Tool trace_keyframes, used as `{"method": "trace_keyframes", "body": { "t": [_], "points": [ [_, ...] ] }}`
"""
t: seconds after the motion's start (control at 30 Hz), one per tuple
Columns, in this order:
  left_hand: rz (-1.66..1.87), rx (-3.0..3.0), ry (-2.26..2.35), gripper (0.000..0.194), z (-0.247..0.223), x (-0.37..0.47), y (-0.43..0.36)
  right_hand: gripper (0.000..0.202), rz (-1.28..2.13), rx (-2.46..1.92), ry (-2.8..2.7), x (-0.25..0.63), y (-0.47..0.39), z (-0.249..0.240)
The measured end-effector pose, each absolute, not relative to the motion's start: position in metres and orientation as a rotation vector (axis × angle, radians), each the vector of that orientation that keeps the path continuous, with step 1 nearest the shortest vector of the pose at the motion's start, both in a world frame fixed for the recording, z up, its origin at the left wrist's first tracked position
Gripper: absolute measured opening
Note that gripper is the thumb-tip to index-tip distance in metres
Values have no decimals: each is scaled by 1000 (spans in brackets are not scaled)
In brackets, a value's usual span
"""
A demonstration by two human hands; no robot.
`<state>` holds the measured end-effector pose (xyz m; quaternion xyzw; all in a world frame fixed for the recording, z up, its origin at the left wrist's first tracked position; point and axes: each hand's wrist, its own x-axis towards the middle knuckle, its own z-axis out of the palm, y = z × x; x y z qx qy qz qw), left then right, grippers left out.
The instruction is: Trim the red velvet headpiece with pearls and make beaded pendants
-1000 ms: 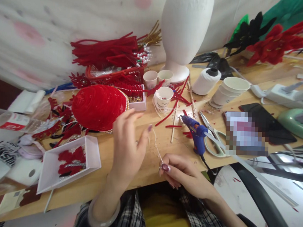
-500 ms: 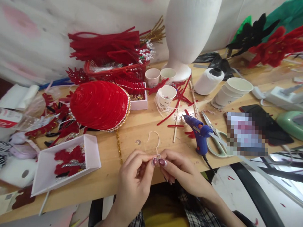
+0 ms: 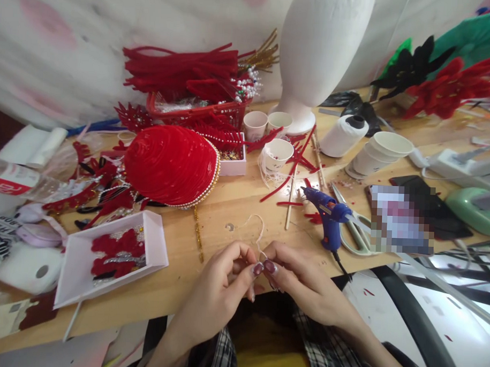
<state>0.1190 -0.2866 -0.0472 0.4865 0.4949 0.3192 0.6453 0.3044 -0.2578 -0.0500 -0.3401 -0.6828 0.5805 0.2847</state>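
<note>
My left hand (image 3: 229, 282) and my right hand (image 3: 298, 276) meet over the table's front edge, thumb tips nearly touching. Both are closed in a pinch. A thin white thread (image 3: 261, 232) rises from between the fingertips and curls onto the wood. Anything else in the pinch is too small or hidden to make out. Right of my hands lie a blue glue gun (image 3: 328, 213) and scissors (image 3: 354, 230) with pale handles. To the left stands a red dome-shaped cap (image 3: 169, 167) edged with beads.
A white box (image 3: 157, 244) with red flowers stands at the left. Farther back are a red basket (image 3: 199, 113), paper cups (image 3: 277, 155), a thread spool (image 3: 343, 136) and a white mannequin head (image 3: 322, 52). Two phones (image 3: 404, 221) lie at the right.
The view has shifted slightly, so the table things appear farther right. My fingertips have turned a little and stay together; the thread's loose end has shifted with them.
</note>
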Motion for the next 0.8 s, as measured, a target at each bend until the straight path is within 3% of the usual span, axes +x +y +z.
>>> {"method": "trace_keyframes", "body": {
  "t": [0.13, 0.4, 0.57, 0.8],
  "points": [
    [873, 1127, 1237, 7, -58, 127, -294, 22, 1473, -1018, -1855, 302, -262, -54],
    [1190, 1824, 1483, 22, -68, 129, -297, 16, 1362, -1042, -1887, 296, -265, -58],
    [1343, 1948, 1590, 23, -72, 136, -296, 18, 1312, -1056, -1675, 284, -270, -61],
    [1426, 1955, 1647, 20, -76, 137, -302, 28, 1712, -967, -1288, 280, -272, -61]
  ]
}}
